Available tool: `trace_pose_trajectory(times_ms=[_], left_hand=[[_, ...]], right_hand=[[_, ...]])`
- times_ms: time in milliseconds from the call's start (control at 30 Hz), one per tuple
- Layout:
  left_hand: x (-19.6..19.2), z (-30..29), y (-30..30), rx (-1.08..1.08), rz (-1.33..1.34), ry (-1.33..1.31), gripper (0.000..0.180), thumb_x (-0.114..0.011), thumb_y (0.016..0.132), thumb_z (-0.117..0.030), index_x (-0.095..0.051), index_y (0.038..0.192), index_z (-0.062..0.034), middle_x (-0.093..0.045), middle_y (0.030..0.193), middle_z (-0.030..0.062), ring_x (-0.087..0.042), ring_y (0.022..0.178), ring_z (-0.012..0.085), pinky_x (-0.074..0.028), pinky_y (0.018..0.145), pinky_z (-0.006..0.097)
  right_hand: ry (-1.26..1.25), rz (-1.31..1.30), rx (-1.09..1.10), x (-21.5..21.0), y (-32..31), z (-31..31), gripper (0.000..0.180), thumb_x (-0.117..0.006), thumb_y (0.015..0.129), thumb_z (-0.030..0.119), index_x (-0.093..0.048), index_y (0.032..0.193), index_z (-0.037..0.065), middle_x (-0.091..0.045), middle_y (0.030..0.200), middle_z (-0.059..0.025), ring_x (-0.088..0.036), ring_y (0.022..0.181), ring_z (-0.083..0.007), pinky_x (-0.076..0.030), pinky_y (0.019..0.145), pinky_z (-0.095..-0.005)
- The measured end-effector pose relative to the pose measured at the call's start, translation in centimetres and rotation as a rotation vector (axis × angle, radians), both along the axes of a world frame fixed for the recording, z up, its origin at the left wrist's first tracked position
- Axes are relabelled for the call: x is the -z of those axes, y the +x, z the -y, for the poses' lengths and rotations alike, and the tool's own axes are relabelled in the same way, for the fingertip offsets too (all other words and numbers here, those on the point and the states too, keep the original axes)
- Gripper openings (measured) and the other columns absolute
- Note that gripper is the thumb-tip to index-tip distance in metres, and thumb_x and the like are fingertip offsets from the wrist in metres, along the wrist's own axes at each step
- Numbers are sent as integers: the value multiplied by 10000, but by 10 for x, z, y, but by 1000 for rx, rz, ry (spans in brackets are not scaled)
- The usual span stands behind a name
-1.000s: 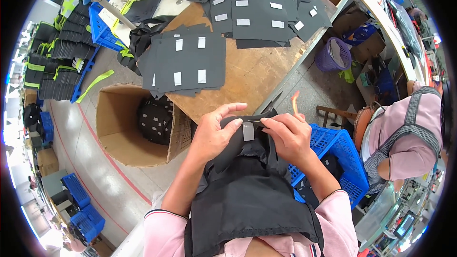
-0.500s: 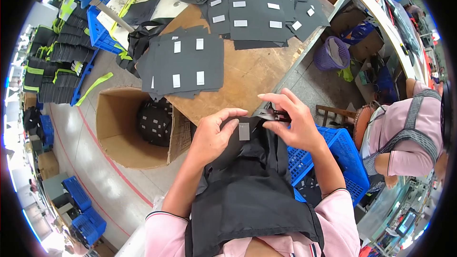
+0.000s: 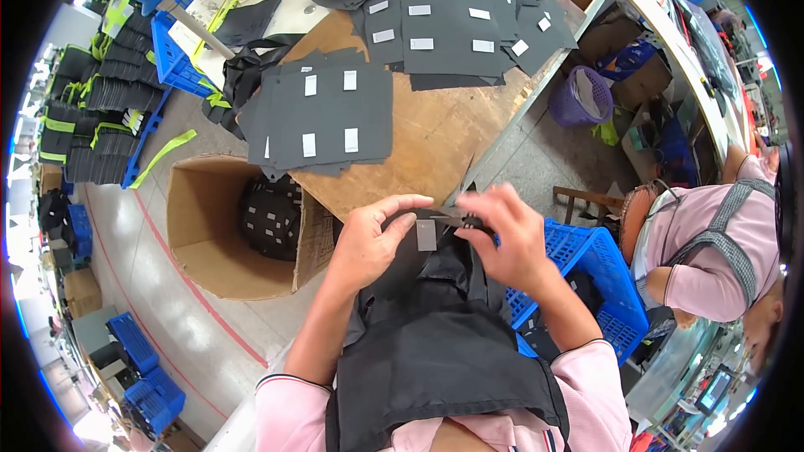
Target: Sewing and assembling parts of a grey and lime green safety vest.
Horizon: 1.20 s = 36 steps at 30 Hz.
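Observation:
My left hand (image 3: 366,243) pinches the upper edge of a black fabric panel (image 3: 400,253) between thumb and fingers. A pale rectangular patch (image 3: 426,235) sits on that panel, just right of my left fingertips. In my right hand (image 3: 517,238), partly blurred, is a pair of small scissors (image 3: 453,220) with dark handles. Their metal blades point left, at the panel's top edge beside the patch. Whether the blades touch the fabric I cannot tell. Below both hands, the panel's lower part merges with my black apron (image 3: 448,360).
Beyond my hands, a wooden tabletop (image 3: 431,130) bears a stack of black panels (image 3: 329,113) and a larger pile (image 3: 448,21). An open cardboard box (image 3: 226,264) stands left, a blue crate (image 3: 615,305) right. Another person (image 3: 712,234) sits at the far right.
My right hand has shifted slightly down and left with the scissors, and its fingers have drawn in. My left hand keeps its hold on the panel almost unmoved.

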<state>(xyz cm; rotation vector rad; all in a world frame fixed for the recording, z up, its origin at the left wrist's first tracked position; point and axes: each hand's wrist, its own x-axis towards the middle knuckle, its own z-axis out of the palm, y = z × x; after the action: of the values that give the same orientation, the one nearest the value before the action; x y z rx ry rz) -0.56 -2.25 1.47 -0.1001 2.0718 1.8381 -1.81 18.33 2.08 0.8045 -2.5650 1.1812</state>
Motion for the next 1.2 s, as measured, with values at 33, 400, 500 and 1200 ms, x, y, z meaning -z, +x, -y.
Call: trace_pose_trajectory(times_ms=[33,400,500,1200], left_hand=[[2,0,0,11,-59,14,227,-522,882,-73,-624,1082,-36,-576,760,-19,-480,672,41,-413,660,208],[-8,3,-2,136,-81,47,360,-657,838,-249,-591,1107,-18,-588,888,4,-536,814,83,-427,729,221],[9,6,-4,65,176,272,315,-676,822,-222,-611,1040,-4,-596,852,1,-545,750,83,-437,687,215],[13,3,0,-180,395,437,264,-633,848,-180,-611,1010,28,-643,895,82,-610,765,127,-499,666,263]], right_hand=[[-1,275,57,-17,-5,3,404,-715,663,79,-601,1051,93,-531,811,-90,-579,706,-291,-461,589,-372],[-282,868,-267,7,-30,-13,140,-643,751,38,-506,733,14,-431,704,-18,-480,649,-114,-366,559,-261],[-413,857,-69,11,-20,7,172,-684,745,77,-559,850,24,-504,766,-40,-500,634,-118,-409,555,-258],[79,-190,33,14,4,6,312,-733,633,37,-640,930,57,-570,755,-67,-550,585,-221,-424,517,-298]])
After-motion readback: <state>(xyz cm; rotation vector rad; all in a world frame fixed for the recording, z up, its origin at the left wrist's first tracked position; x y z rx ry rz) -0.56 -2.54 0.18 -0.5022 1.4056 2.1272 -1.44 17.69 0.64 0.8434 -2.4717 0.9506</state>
